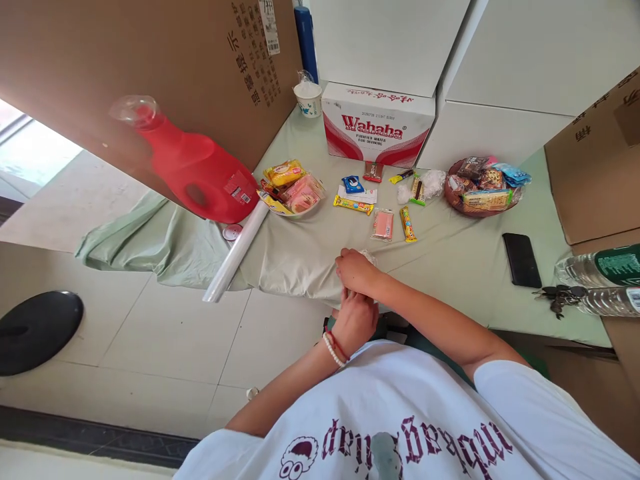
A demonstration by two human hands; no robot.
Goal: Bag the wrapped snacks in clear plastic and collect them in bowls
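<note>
At the table's front edge my two hands are together, both with bent, closed fingers. My right hand (359,273) lies over the fingertips of my left hand (356,321), which wears a bead bracelet (333,349). A bit of crinkled transparent plastic (369,256) shows just beyond the right hand; what the fingers grip is hidden. Nearest on the cloth lie a pink wrapped snack (383,225) and a yellow snack stick (407,224). Behind these are another yellow stick (353,205), a blue packet (353,184), a dark red packet (373,171) and a green-and-white packet (418,190).
Bowls of packaged snacks stand left (305,212) and right (456,205). A Wahaha carton (379,127) is at the back. Leftward are a red jug (200,167) and a plastic-film roll (235,257); rightward, a phone (521,259), keys (560,297) and water bottles (607,267).
</note>
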